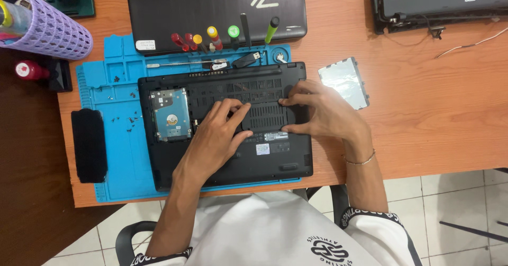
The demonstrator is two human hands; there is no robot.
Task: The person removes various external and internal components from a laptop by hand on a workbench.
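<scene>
A black laptop (275, 163) lies upside down on a blue repair mat (114, 155). Its left bay is uncovered and shows a hard drive (170, 114). My left hand (217, 136) rests flat on the middle of the laptop's underside, fingers spread over the vent slots. My right hand (323, 112) presses its fingertips on the laptop's right part, thumb and fingers apart. Neither hand holds anything. A thin bracelet circles my right wrist.
Several screwdrivers (211, 36) and a USB stick (247, 60) lie at the mat's far edge, small screws (129, 119) on its left. A silver cover plate (344, 82) lies to the right. Two other laptops (211, 7) (444, 1) sit behind. A purple basket (42, 25) stands far left.
</scene>
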